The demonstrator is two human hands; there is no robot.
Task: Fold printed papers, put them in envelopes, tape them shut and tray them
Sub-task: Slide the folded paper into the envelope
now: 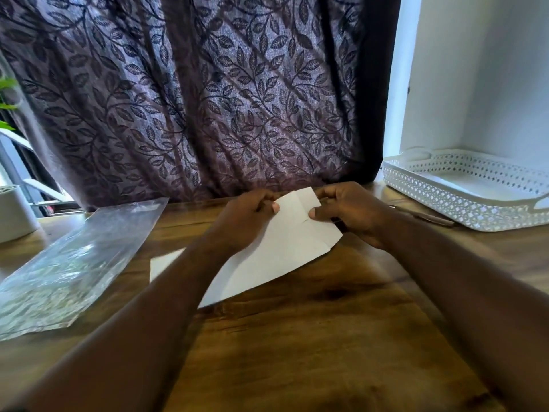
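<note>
We are looking down at a wooden counter [297, 337] set against a purple curtain [193, 99] patterned with leaves, with a white wall at the right. Both hands are meeting over the far middle of the counter. The left hand [249, 215] is pinching the far end of a white envelope [276, 254] between thumb and curled fingers. The right hand [350, 212] is pinching the same end from the other side, thumb on top. A folded paper [303, 200] is sticking out of that end between the two hands, so we are judging this to be the step of sliding the paper in.

To do it well, the left hand should be holding the mouth wide while the right is feeding the paper in straight, without buckling it.

A white perforated tray [463, 209] is waiting at the right, well apart. A clear plastic bag [68, 263] is lying at the left. The left forearm is covering part of the envelope. We are finding the flap hard to tell from the paper, and a slim dark object [421, 217] beside the tray is too blurred to name.
</note>
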